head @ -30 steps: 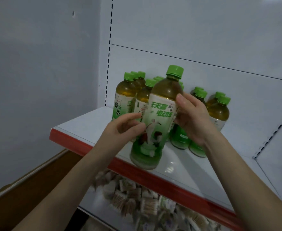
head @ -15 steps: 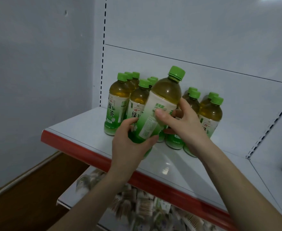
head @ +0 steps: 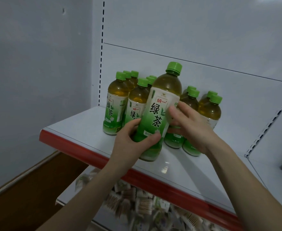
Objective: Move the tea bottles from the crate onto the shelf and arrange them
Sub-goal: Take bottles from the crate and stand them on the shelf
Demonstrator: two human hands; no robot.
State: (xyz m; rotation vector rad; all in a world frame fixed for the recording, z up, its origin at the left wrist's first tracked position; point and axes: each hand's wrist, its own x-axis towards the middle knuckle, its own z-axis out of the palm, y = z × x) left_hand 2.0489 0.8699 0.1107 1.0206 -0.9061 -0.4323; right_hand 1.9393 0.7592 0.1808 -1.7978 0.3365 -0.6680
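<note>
While gripped in 2 hands, stands near upright close to the front edge of the shelf [head: 80, 129]: tea bottle [head: 157, 114], cap tipped slightly right, label outward, base on or just above the surface, cannot tell which. Clasps the lower body with the left hand [head: 130, 147], thumb across the front; curls the right hand [head: 192, 129] round mid-label. Needs, probably, a short push straight back toward the standing bottles [head: 117, 105].

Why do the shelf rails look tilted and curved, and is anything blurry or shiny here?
Head view: the wide lens slants and bows the slotted rail; light is dim and bluish; a small glare spot sits on the shelf near the held bottle; the packets below are smeared, while the bottle's label reads sharp.
</note>
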